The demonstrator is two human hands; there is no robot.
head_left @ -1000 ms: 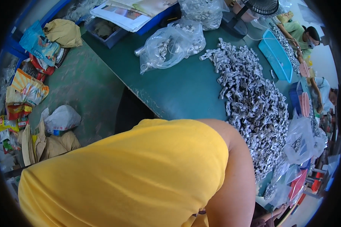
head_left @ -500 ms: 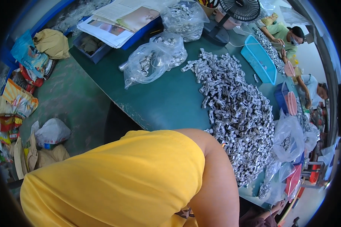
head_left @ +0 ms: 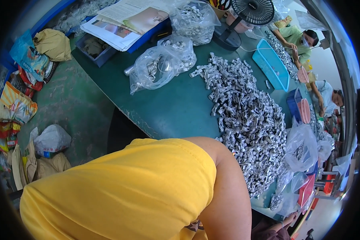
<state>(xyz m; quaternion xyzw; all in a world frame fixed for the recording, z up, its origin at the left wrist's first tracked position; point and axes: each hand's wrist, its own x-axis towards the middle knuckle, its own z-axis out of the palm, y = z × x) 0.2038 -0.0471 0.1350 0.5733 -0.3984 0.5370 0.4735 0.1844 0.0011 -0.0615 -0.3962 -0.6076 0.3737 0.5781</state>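
Note:
My yellow sleeve (head_left: 120,188) and bare arm (head_left: 230,196) fill the lower middle of the head view. Neither of my hands shows; the arm and the frame's lower edge hide them. Just beyond the arm, a large heap of small grey metal loop-shaped parts (head_left: 252,120) covers the right part of the green table (head_left: 164,114). A tiny orange spot by the arm's edge at the heap is too small to make out.
Clear bags of metal parts (head_left: 152,74), papers (head_left: 124,24), a black fan (head_left: 248,16) and a turquoise basket (head_left: 286,80) stand on the table. Co-workers (head_left: 302,46) sit along the right side. Sacks and bags (head_left: 52,140) lie on the floor at left.
The whole view has shifted slightly, so the table's contents sit a little further left. At upper right, a co-worker's head has turned a little. My arm looks nearly unchanged.

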